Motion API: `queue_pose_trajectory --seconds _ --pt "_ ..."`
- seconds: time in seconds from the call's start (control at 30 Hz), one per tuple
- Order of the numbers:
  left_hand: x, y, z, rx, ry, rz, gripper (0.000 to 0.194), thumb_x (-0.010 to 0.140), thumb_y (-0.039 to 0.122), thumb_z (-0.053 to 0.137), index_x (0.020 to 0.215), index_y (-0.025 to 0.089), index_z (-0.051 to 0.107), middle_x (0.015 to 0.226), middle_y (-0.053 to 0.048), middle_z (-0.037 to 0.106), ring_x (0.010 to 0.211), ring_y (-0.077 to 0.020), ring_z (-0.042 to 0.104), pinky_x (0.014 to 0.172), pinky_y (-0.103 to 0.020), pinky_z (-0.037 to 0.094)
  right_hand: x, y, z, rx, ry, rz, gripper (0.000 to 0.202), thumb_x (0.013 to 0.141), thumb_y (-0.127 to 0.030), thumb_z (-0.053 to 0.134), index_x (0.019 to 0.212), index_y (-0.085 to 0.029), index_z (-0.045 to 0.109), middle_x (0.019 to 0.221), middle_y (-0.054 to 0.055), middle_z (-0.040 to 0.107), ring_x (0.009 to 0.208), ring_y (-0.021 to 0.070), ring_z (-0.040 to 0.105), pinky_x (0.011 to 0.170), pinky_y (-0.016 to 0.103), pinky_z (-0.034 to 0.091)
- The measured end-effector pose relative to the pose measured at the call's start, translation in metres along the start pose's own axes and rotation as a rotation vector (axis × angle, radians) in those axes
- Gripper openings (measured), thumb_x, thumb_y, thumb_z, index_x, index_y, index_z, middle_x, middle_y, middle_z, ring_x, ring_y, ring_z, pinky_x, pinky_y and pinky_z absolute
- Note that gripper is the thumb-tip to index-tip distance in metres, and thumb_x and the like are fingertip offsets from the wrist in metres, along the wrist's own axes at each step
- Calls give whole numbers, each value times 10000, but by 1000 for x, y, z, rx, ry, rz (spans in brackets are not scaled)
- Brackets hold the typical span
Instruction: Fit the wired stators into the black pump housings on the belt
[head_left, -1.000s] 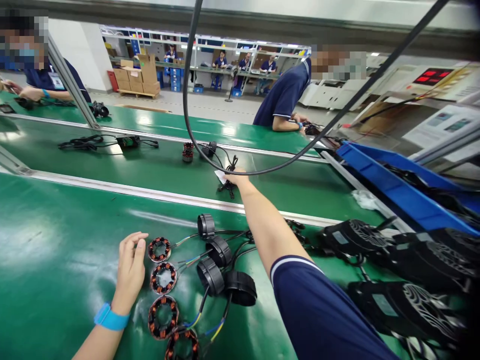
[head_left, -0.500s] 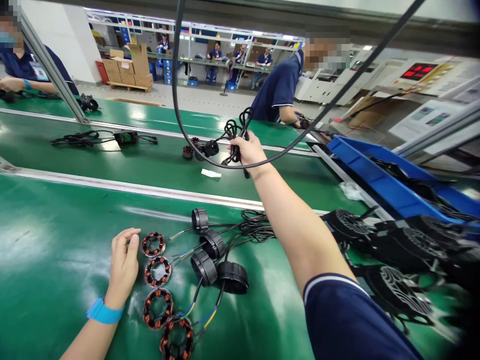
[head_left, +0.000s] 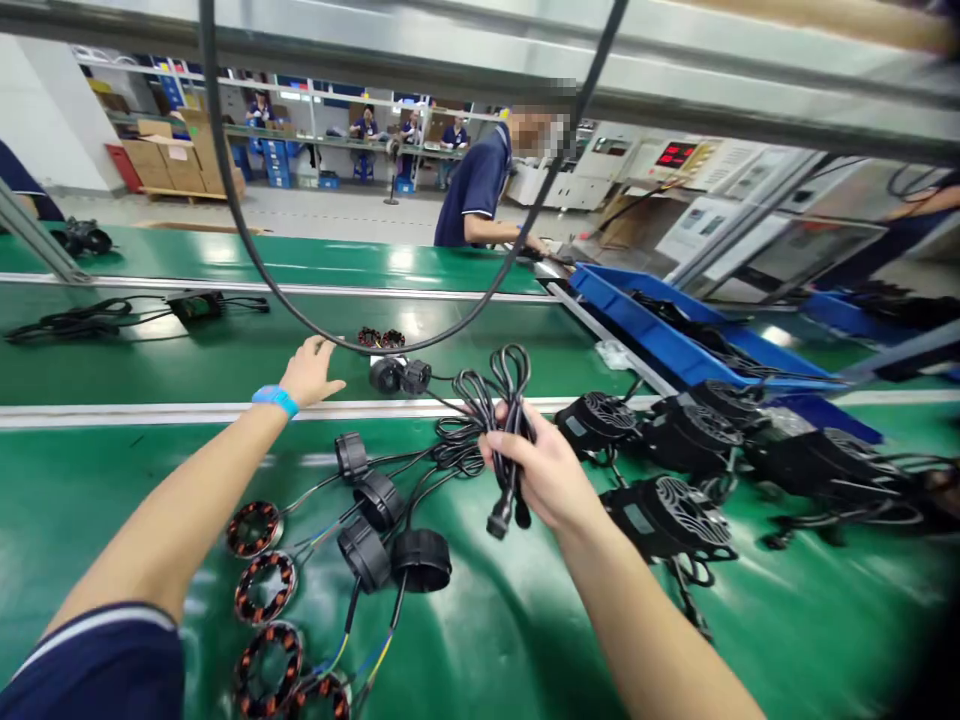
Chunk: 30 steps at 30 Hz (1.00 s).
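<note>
My right hand (head_left: 536, 465) is closed around black cable bundles (head_left: 506, 400), which loop above the fingers and end in connectors below. Cables lead left from them to two black caps (head_left: 401, 375), with two small copper coil rings (head_left: 381, 338) just behind. My left hand (head_left: 311, 370) is empty, fingers apart, over the green belt left of those caps. On the near green surface several coil rings (head_left: 266, 588) form a column at the left, wired to several black round caps (head_left: 421, 560), whose coiled cables lie partly behind my right hand.
Black motor housings (head_left: 671, 515) crowd the right side. Behind them is a blue bin (head_left: 652, 320) of black cables. A hanging cable (head_left: 247, 240) loops across the view. A person (head_left: 480, 190) works across the line. Another cable assembly (head_left: 195, 305) lies at the left.
My right hand has drawn back toward me with the cable bundles, pulling the attached caps and coil rings along. My left hand has reached forward over the belt. The view has shifted right.
</note>
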<state>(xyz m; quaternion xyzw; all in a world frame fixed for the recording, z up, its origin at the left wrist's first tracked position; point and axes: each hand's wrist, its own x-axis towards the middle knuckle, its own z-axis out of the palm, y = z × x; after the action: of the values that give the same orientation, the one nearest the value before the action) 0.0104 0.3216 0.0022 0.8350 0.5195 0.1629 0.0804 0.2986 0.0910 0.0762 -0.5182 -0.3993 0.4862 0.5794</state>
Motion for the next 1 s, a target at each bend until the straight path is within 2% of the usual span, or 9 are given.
queue_pose_trajectory --seconds 0.13,0.23,0.33,0.47,0.6,0.67,0.77,0.9,1.0 --pt "78 32 14 130 -163 175 888 754 187 757 1548 340 391 1617 -162 275 1427 -437 395 1146 -594 358 -39 25 -18 -1 57 55 402 740 -374 835 960 -249 522 748 -27 624 637 153 555 590 263 417" --pt "115 53 27 215 -321 271 834 718 189 761 1487 367 490 1522 -137 446 1252 -372 583 1053 -498 472 -55 38 -26 20 118 107 434 756 -435 840 996 -260 524 668 -37 586 625 170 540 576 271 400" --pt "137 67 37 291 -447 336 803 663 178 769 1420 353 566 1275 -103 626 1031 -308 683 905 -394 542 -60 44 -33 52 222 112 466 738 -463 857 997 -251 533 644 -39 577 608 155 522 584 268 406" --pt "140 65 25 362 -478 365 774 626 232 805 1361 355 597 1200 -87 623 963 -300 690 849 -374 542 -54 48 -55 16 386 56 504 672 -429 906 991 -246 562 654 -44 565 587 140 513 569 261 430" --pt "99 27 -23 413 -405 282 704 702 324 771 1369 318 548 1326 -123 528 967 -309 694 887 -415 531 -37 55 -78 -79 440 -14 660 615 -380 935 1162 -287 579 898 -6 668 632 149 593 619 291 520" --pt "60 1 -52 430 -369 203 697 738 369 746 1387 288 506 1385 -143 472 951 -306 701 875 -414 535 -26 59 -79 -139 386 -55 744 645 -355 915 1286 -328 538 940 -1 686 670 162 625 671 309 552" --pt "-13 -29 -85 442 -336 69 691 743 423 747 1370 268 501 1454 -142 408 934 -304 711 873 -417 540 -3 60 -68 -302 288 -123 707 704 -368 857 1340 -316 551 921 14 701 680 182 650 730 357 580" --pt "-106 -39 -95 369 -285 -107 727 717 482 772 1344 236 497 1515 -150 359 962 -319 715 897 -431 548 45 44 -51 -628 252 -265 596 742 -428 767 1314 -305 654 1113 63 733 845 272 728 860 459 595" --pt "-150 -34 -85 308 -221 -182 717 731 517 753 1318 202 490 1525 -175 359 1033 -339 701 901 -430 557 91 29 -46 -840 152 -274 553 765 -420 716 1314 -353 681 1085 45 757 926 323 739 898 483 583"
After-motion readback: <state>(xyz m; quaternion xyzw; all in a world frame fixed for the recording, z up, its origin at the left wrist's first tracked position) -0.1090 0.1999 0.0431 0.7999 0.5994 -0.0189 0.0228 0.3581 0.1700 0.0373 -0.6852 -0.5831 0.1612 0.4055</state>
